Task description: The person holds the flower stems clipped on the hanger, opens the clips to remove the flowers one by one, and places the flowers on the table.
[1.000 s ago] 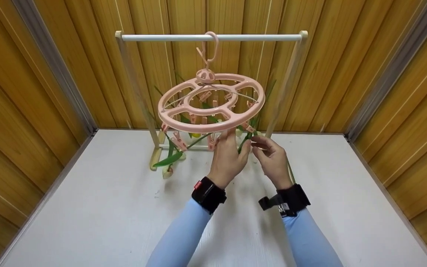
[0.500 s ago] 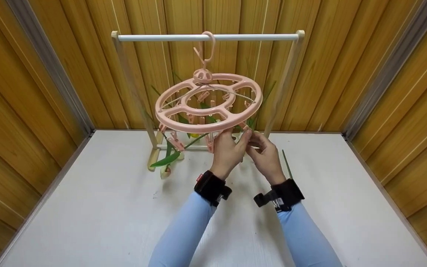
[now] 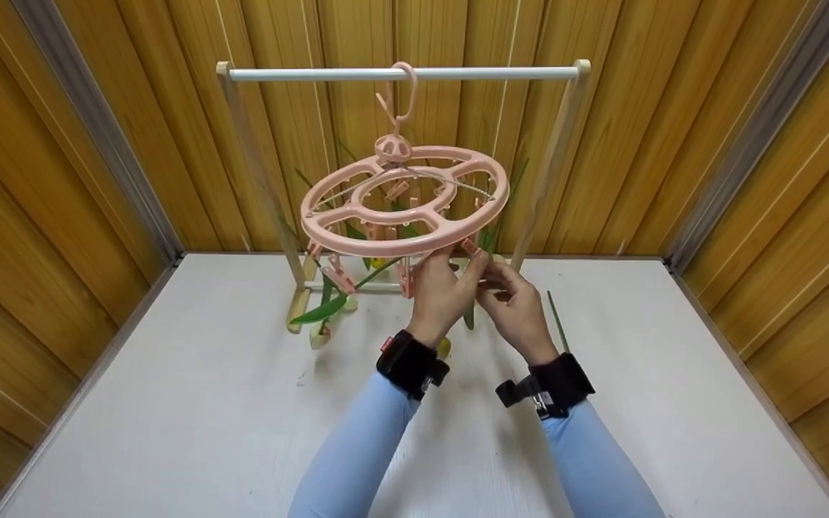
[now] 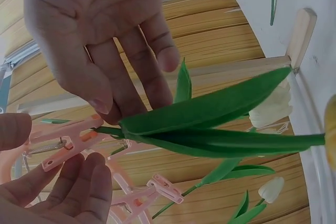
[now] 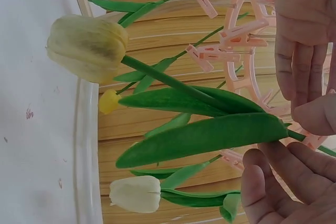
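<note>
Both hands were raised beneath the near rim of the pink peg hanger (image 3: 405, 201). The left hand (image 3: 442, 295) had fingers curled, thumb and fingertips pinching the stem of a yellow tulip (image 5: 87, 47) where it met a pink peg (image 4: 68, 142). The right hand (image 3: 516, 306) was loosely curled, touching the same peg from the other side; whether it gripped could not be determined. The tulip's head hung below the hands, green leaves (image 4: 210, 111) trailing. Beyond the hands, the hanger hung from a white rail (image 3: 400, 73) above the bench (image 3: 170, 432).
</note>
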A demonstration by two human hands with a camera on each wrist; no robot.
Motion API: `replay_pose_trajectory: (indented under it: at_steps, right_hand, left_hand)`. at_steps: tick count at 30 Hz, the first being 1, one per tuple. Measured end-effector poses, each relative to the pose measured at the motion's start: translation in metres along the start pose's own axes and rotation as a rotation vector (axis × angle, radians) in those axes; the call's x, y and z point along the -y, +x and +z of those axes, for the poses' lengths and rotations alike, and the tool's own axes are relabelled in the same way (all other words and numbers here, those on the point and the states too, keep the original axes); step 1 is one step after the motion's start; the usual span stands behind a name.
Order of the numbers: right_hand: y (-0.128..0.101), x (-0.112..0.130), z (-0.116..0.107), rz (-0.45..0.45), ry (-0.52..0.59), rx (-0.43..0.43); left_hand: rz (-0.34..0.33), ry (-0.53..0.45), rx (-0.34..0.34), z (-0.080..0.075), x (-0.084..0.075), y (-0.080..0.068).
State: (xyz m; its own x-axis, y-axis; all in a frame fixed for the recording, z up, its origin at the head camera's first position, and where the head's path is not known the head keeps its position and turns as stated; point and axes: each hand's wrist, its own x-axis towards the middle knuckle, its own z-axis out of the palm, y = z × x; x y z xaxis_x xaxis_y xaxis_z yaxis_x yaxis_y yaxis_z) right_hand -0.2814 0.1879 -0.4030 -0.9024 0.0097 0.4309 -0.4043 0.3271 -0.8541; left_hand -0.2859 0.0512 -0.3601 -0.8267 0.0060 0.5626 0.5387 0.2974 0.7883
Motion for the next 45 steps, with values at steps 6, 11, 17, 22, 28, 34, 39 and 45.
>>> replay_pose_trajectory:
  at_steps: [6, 11, 17, 22, 28, 34, 39, 45]
  right_hand:
    - [-0.009, 0.006, -0.003, -0.064, -0.011, 0.019]
    - [-0.016, 0.01, -0.003, -0.104, -0.012, 0.031]
    - [-0.025, 0.011, -0.002, -0.109, -0.014, 0.075]
    - [-0.03, 0.012, 0.0, -0.13, -0.016, 0.123]
    - [-0.037, 0.008, 0.004, -0.183, 0.018, 0.17]
    - [-0.046, 0.005, 0.01, -0.203, 0.069, 0.183]
    - [-0.052, 0.004, 0.015, -0.195, 0.098, 0.173]
    - [-0.059, 0.0, 0.02, -0.159, 0.122, 0.215]
  left_hand:
    - [0.014, -0.048, -0.007, -0.006, -0.001, -0.002]
    - [0.027, -0.138, 0.011, -0.015, -0.003, -0.005]
    - [0.037, -0.18, 0.028, -0.025, -0.008, -0.014]
    - [0.039, -0.213, 0.04, -0.032, -0.012, -0.023]
    - [0.025, -0.257, 0.051, -0.04, -0.012, -0.03]
    - [0.012, -0.305, 0.058, -0.046, -0.009, -0.033]
    - [-0.01, -0.372, 0.072, -0.05, -0.006, -0.036]
    - [-0.076, -0.465, 0.071, -0.055, -0.002, -0.039]
